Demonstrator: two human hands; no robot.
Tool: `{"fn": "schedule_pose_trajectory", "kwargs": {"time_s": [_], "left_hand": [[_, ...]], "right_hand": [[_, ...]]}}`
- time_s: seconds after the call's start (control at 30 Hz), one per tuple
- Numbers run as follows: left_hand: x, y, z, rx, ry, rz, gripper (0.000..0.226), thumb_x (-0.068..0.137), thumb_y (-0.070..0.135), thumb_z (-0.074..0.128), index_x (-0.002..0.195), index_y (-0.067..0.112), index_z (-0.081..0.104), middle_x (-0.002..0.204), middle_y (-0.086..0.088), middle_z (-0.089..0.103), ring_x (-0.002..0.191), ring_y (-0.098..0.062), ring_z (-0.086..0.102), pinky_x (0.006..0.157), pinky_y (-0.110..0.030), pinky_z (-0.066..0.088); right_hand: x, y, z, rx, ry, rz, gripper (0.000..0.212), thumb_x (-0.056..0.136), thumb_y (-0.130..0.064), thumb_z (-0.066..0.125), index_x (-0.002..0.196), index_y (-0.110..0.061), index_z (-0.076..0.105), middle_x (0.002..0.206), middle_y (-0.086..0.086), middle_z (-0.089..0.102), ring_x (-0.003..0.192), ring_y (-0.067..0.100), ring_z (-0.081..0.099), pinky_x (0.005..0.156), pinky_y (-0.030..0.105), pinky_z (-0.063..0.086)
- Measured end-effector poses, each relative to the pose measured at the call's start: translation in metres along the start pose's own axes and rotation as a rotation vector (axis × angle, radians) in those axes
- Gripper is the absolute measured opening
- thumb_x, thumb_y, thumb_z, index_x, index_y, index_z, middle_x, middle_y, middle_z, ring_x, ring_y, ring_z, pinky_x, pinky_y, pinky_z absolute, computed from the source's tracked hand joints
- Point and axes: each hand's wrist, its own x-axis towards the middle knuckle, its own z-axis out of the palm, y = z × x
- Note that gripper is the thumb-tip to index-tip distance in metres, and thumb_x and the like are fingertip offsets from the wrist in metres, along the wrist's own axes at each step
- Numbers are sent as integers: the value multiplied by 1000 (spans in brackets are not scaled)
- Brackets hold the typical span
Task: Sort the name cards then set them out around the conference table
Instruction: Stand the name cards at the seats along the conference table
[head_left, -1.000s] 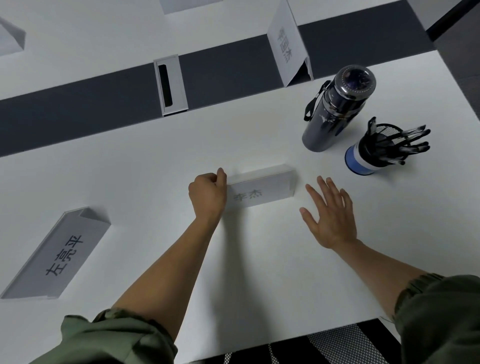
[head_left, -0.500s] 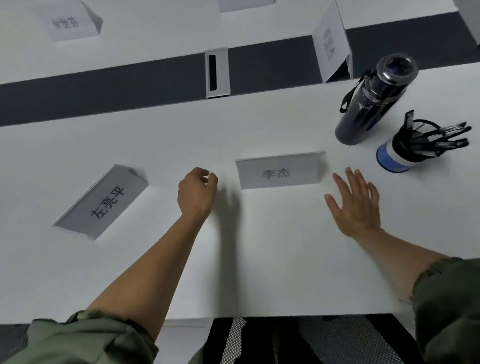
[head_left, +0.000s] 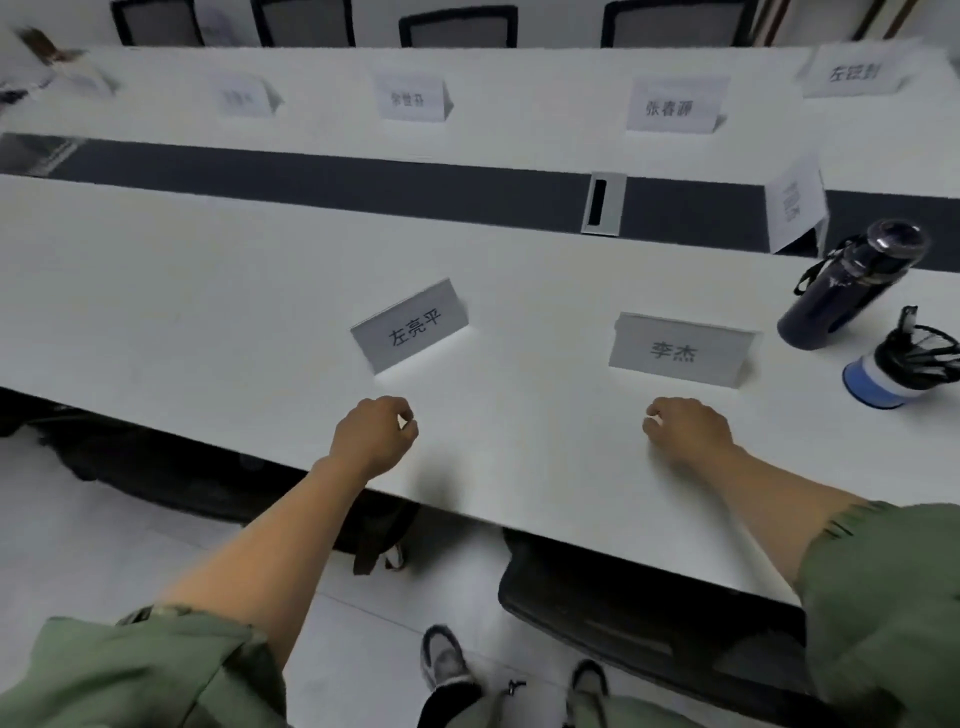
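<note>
Two white tent name cards stand on the near side of the white conference table (head_left: 208, 291). The left card (head_left: 410, 325) is turned at an angle; the right card (head_left: 681, 350) faces me squarely. My left hand (head_left: 375, 435) hovers just below the left card, fingers curled, holding nothing. Below the right card my right hand (head_left: 687, 428) rests with curled fingers, also holding nothing. Several more name cards stand along the far side, among them one at the middle (head_left: 415, 98) and one further right (head_left: 673, 106).
A dark water bottle (head_left: 852, 283) and a blue pen cup (head_left: 901, 371) stand at the right. Another tent card (head_left: 795, 203) and a cable box (head_left: 602, 203) sit on the dark centre strip. A chair (head_left: 649, 613) is below the table edge, with my shoes (head_left: 441, 657) on the floor.
Both hands have pulled back from the right card toward the table edge and curled shut. My view has lifted and drawn back, showing the far row of cards.
</note>
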Motion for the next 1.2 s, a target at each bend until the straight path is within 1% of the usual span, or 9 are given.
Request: {"fn": "schedule_pose_trajectory", "kwargs": {"time_s": [0.23, 0.47, 0.7, 0.8, 0.9, 1.0, 1.07, 1.13, 1.2], "left_hand": [[-9, -107, -57, -7, 84, -3, 23, 92, 32, 52, 106, 20, 65, 92, -2, 69, 95, -22, 59, 75, -34, 51], [12, -224, -114, 39, 69, 46, 24, 90, 30, 51, 107, 20, 65, 94, -1, 70, 89, -21, 60, 70, -31, 47], [58, -285, -137, 49, 28, 58, 24, 91, 31, 51, 108, 19, 65, 105, -1, 67, 96, -22, 59, 77, -32, 49], [80, -296, -134, 46, -6, 59, 25, 91, 33, 51, 108, 21, 64, 104, -1, 67, 93, -20, 59, 77, -33, 50], [105, -308, -131, 75, -43, 51, 26, 92, 32, 50, 111, 20, 63, 106, 0, 67, 97, -21, 59, 79, -33, 49], [134, -324, -130, 85, -74, 19, 28, 93, 31, 50, 115, 18, 62, 114, -1, 65, 105, -21, 57, 80, -30, 46], [155, -333, -130, 105, -105, 7, 30, 94, 32, 50, 118, 18, 61, 121, -1, 60, 110, -20, 55, 80, -29, 43], [179, -341, -128, 123, -112, -1, 33, 96, 32, 49, 124, 17, 57, 127, -3, 54, 112, -21, 54, 81, -29, 42], [199, -348, -127, 157, -117, 0, 39, 97, 33, 47, 132, 16, 51, 131, -7, 48, 117, -24, 51, 87, -33, 43]], "right_hand": [[-13, -147, -1, 22, 51, -193, 32, 95, -35, 48, 121, -24, 63, 120, 0, 67, 111, 24, 59, 87, 33, 45], [-20, -270, 14, 33, 126, -181, 34, 96, -36, 49, 124, -23, 62, 121, 0, 67, 113, 23, 58, 85, 33, 45], [-16, -333, 10, 8, 165, -143, 39, 95, -37, 52, 131, -22, 58, 126, 1, 64, 114, 24, 58, 88, 34, 46], [4, -349, 2, -43, 164, -136, 50, 94, -38, 55, 141, -23, 48, 134, 5, 56, 118, 27, 55, 89, 37, 46], [35, -365, -3, -113, 170, -169, 65, 90, -41, 60, 148, -24, 36, 143, 10, 45, 128, 30, 44, 92, 42, 46], [74, -384, -5, -169, 159, -211, 78, 85, -48, 65, 151, -26, 30, 154, 11, 33, 140, 31, 30, 105, 46, 37], [98, -395, -4, -220, 136, -240, 82, 84, -54, 64, 152, -29, 26, 158, 10, 26, 147, 31, 18, 114, 49, 24], [119, -405, -2, -308, 107, -276, 83, 85, -61, 59, 153, -31, 23, 160, 7, 21, 150, 29, 9, 119, 49, 11], [133, -411, 2, -376, 78, -331, 77, 89, -64, 51, 153, -32, 23, 162, 5, 21, 151, 27, 6, 120, 50, 5]]}}
